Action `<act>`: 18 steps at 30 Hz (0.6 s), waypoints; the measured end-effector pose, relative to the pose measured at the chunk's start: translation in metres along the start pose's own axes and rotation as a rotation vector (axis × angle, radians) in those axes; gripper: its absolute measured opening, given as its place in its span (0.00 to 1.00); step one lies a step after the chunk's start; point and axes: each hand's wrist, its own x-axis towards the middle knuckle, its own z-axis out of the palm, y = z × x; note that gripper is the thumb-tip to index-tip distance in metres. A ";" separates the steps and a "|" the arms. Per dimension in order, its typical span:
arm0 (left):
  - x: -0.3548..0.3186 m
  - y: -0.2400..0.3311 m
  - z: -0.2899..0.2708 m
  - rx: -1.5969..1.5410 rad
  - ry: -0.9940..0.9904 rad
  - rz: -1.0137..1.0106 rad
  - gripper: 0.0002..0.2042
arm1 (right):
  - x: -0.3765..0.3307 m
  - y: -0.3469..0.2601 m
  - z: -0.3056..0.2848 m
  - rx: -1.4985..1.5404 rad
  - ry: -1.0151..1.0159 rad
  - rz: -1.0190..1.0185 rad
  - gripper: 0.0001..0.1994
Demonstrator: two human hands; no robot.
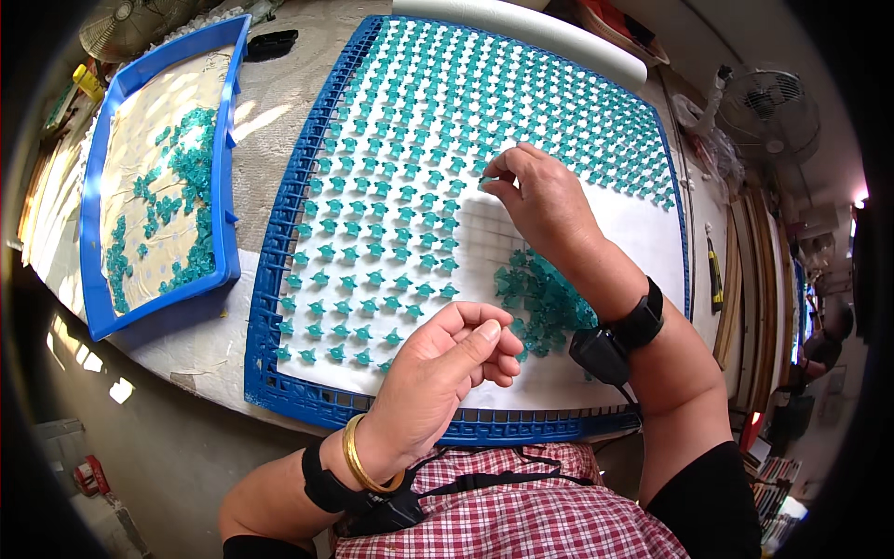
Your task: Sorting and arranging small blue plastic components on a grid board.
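Small teal translucent pieces [375, 278] stand in rows on a white sheet [633, 244] laid over a blue lattice tray [270, 279]. My right hand [548, 200] is above the sheet at the end of the rows, thumb and forefinger pinched on a small teal piece [486, 183] that shows only in part. Between my forearms lies a loose pile of teal pieces [540, 296], partly covered by my right arm. My left hand [456, 356] hovers palm up over the near part of the sheet, its fingers curled in to the thumb; whatever they hold is hidden.
At the left a blue-rimmed tray [226, 252] holds more teal pieces on a cream cloth. A white roll [531, 33] lies along the far edge. Fans [768, 102] stand at the back, and a yellow-and-black tool [714, 270] lies on the right.
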 end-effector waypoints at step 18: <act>-0.011 -0.006 0.007 1.024 -0.147 0.248 0.11 | -0.012 0.006 -0.037 0.112 -0.302 0.035 0.07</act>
